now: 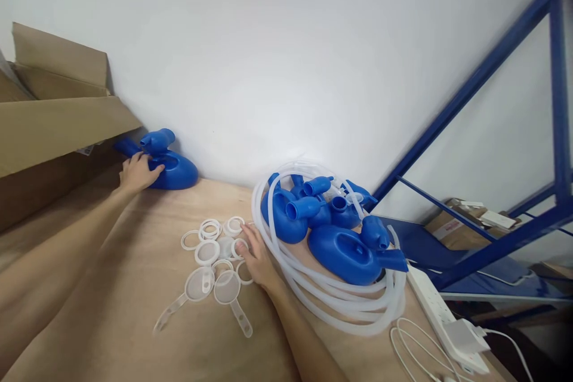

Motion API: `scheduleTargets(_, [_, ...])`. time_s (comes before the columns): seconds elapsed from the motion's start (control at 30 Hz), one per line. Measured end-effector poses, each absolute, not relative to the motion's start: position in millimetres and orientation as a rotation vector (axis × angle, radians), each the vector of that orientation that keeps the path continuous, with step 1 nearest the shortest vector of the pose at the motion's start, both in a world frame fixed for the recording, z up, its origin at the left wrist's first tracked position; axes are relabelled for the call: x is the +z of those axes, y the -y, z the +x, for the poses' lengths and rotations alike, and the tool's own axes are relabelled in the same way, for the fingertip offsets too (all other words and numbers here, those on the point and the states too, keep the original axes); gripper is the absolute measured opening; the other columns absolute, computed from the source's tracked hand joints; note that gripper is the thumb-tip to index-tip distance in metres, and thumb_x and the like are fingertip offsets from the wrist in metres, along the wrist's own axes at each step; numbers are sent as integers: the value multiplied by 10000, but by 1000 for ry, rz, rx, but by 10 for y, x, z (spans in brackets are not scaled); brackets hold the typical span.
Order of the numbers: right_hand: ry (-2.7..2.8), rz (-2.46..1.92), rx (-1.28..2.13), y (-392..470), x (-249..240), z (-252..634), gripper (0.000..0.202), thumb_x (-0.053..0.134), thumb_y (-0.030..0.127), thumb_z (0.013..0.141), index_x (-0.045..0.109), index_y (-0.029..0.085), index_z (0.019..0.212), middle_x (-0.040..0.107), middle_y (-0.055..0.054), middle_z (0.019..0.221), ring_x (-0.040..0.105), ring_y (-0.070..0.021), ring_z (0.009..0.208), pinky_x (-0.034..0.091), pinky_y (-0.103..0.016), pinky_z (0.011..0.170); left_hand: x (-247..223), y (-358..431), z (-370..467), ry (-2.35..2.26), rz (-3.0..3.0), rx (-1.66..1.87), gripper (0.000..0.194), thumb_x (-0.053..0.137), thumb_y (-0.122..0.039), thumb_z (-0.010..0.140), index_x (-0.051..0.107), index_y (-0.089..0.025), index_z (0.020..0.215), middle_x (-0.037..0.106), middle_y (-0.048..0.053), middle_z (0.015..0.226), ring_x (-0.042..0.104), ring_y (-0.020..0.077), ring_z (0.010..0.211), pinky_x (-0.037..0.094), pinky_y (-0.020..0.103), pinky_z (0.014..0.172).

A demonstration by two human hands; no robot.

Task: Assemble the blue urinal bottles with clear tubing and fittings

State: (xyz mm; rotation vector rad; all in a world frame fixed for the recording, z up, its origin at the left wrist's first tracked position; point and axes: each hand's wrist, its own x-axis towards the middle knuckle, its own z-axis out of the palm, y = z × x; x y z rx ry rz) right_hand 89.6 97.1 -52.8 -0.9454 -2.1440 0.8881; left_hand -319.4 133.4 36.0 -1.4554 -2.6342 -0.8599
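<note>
At mid-left, the left hand (138,173) lies over a blue bottle (181,173), perhaps to steady it — whether its grip closes there, I cannot tell. Near centre, the right hand (259,259) has thumb and fingers parted over white rings (207,243), spread flat, likely for easy picking. Hose (358,329) coils round more bottles (326,250), perhaps to stay compact. Brown desk (138,274); white wall (246,59) behind; blue rack (559,101) at right.

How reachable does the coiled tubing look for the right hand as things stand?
Quite reachable, most likely yes: the right hand is over the white rings, and the coiled tubing lies close beside it, with nothing visible blocking the way.
</note>
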Motion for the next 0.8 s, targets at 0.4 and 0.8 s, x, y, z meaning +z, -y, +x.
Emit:
scheduleTargets(0.4, [2411,-878,806,-900,-398,867,526,574,473,1035,545,259,1514,552,-84,1571,394,-278,1532,256,-512,1282,208,-887,-3092,2481,-1652,-374,660,577,-565,962,515,-126,1450,165,180,1746,51,437,1578,121,787,1186])
scheduleTargets(0.8, [2410,-966,700,-891,-439,829,510,527,483,1053,535,287,1524,439,-94,1655,336,-315,1561,214,-580,1285,244,-967,-2861,2525,-1686,-404,501,656,-380,992,539,-197,1444,512,138,1509,533,340,1342,475,589,1099])
